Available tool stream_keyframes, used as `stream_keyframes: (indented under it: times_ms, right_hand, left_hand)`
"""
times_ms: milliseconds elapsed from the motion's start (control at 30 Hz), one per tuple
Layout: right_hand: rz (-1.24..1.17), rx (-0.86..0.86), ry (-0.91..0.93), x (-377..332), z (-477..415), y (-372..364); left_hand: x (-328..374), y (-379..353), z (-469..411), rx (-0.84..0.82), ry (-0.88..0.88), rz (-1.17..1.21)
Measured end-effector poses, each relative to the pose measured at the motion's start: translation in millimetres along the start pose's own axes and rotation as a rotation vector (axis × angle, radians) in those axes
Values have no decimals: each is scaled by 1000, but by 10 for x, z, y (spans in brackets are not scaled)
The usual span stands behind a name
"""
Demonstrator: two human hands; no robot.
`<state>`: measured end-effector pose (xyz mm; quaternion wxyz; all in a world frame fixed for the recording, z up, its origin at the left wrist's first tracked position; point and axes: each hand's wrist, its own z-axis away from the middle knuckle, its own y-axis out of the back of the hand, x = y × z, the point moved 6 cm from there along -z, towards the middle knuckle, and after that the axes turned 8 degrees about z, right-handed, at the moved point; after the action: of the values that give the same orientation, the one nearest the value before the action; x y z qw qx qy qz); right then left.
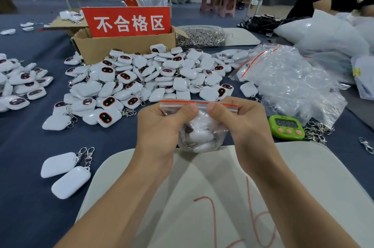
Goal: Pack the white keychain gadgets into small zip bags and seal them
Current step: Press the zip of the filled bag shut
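Covering table [24, 146], blue cloth, white gadgets [141, 77]

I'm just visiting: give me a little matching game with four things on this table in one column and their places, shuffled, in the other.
Things:
1. zip bag
2. green timer
3. cardboard box
4. two loose gadgets

Places:
A. behind the big gadget pile
B. right of the hands
C. held in both hands
D. near the left forearm

Pairs: 1-C, 2-B, 3-A, 4-D
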<state>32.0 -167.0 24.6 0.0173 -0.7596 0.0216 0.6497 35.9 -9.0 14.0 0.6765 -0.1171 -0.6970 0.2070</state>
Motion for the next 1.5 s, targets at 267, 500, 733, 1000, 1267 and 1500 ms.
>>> stream_keyframes:
  times_ms: [267, 500, 733, 1000, 1267, 1500]
  right_hand:
    - [22, -18, 54, -19, -28, 48]
    - [63, -42, 160, -82, -23, 9]
    - [61, -48, 146, -66, -34, -9]
    - [47, -65, 150, -56, -20, -46]
    - [-86, -36, -34, 70, -87, 120]
    - [-159, -148, -161, 157, -92, 176]
  left_hand:
    - [17, 23, -27, -24, -53, -116]
    - [53, 7, -29, -52, -102, -128]
    - [89, -53, 22, -109, -158, -210]
    - [75, -24, 8, -48, -124, -182]
    - [80, 20, -37, 12, -70, -159]
    - [112, 15, -32, -28, -38, -217]
